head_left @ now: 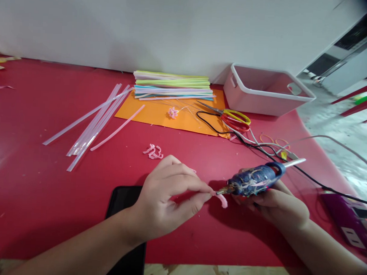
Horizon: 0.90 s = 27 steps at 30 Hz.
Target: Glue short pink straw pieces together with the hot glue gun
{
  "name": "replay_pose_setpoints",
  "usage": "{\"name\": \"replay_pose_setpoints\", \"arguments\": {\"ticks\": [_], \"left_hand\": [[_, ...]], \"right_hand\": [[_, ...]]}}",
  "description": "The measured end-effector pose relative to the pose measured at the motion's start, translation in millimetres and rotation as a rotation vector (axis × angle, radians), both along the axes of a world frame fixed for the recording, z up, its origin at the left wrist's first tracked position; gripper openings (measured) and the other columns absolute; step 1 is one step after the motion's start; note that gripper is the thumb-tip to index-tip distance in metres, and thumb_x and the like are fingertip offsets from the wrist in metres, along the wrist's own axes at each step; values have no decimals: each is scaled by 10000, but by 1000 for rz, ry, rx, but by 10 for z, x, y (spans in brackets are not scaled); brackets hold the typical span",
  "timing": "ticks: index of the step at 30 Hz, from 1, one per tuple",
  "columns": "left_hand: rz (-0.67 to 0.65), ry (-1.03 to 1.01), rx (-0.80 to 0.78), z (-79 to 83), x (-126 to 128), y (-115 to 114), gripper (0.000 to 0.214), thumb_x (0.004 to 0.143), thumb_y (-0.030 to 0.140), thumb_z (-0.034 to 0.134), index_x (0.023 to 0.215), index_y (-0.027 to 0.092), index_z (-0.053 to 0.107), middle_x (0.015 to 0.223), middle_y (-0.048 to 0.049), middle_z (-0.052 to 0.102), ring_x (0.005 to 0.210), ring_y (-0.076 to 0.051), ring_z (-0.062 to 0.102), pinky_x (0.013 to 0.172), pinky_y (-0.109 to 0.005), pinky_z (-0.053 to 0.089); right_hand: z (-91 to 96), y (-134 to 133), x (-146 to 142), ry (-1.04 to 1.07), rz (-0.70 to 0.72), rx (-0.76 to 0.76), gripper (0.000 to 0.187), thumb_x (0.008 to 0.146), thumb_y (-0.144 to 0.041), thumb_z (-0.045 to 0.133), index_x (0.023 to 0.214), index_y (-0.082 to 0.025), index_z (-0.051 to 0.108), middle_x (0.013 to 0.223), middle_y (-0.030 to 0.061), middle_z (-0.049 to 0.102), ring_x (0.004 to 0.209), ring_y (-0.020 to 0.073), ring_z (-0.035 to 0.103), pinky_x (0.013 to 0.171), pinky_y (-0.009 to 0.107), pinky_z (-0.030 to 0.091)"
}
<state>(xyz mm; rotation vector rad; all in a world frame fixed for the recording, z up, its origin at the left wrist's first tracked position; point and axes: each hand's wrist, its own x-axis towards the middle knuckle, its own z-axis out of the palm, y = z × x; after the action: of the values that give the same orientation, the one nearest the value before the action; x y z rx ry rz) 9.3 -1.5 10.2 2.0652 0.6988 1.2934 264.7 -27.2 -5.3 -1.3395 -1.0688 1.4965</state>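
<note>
Between thumb and forefinger, my left hand (172,197) pinches a short curled piece of pink pipe cleaner (222,201). My right hand (277,203) grips a dark blue hot glue gun (254,181) smeared with dried glue. A clear glue stick (295,162) sticks out of its back end. The gun's nozzle touches or nearly touches the pink piece close to my left fingertips. Beyond my left hand, several short curled pink pieces (153,151) lie on the red table (63,205). A small pink flower (172,112) rests on an orange sheet (154,115).
Coloured pipe cleaners (173,83) are stacked at the back. Glue sticks (98,120) and one pink pipe cleaner (117,129) lie left. Scissors (235,117) and tangled cords (261,146) are near a pink bin (263,98). A black phone-like slab (128,260) lies under my left arm; a purple power strip (343,223) sits right.
</note>
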Motion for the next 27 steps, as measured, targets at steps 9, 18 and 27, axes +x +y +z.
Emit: {"name": "replay_pose_setpoints", "arguments": {"ticks": [9, 18, 27], "left_hand": [[-25, -54, 32, -17, 7, 7, 67, 889, 84, 663, 893, 149, 676, 817, -23, 747, 729, -128, 635, 736, -294, 457], [19, -71, 14, -25, 11, -2, 48, 888, 84, 671, 887, 129, 686, 794, -20, 728, 745, -120, 631, 737, -290, 451], [-2, -73, 92, -20, -6, -6, 95, 880, 20, 648, 890, 112, 672, 821, -28, 718, 769, -121, 624, 753, -304, 446]], "right_hand": [[-75, 4, 67, 111, 52, -67, 80, 555, -206, 684, 609, -161, 723, 556, 53, 678, 445, 138, 511, 416, 260, 384], [-137, -9, 96, 172, 108, -32, 66, 637, -219, 744, 687, -178, 755, 601, 40, 700, 476, 131, 542, 455, 250, 411], [-165, -49, 69, 209, 153, -46, 165, 629, -289, 792, 745, -179, 749, 623, 42, 691, 486, 121, 514, 461, 248, 402]]}}
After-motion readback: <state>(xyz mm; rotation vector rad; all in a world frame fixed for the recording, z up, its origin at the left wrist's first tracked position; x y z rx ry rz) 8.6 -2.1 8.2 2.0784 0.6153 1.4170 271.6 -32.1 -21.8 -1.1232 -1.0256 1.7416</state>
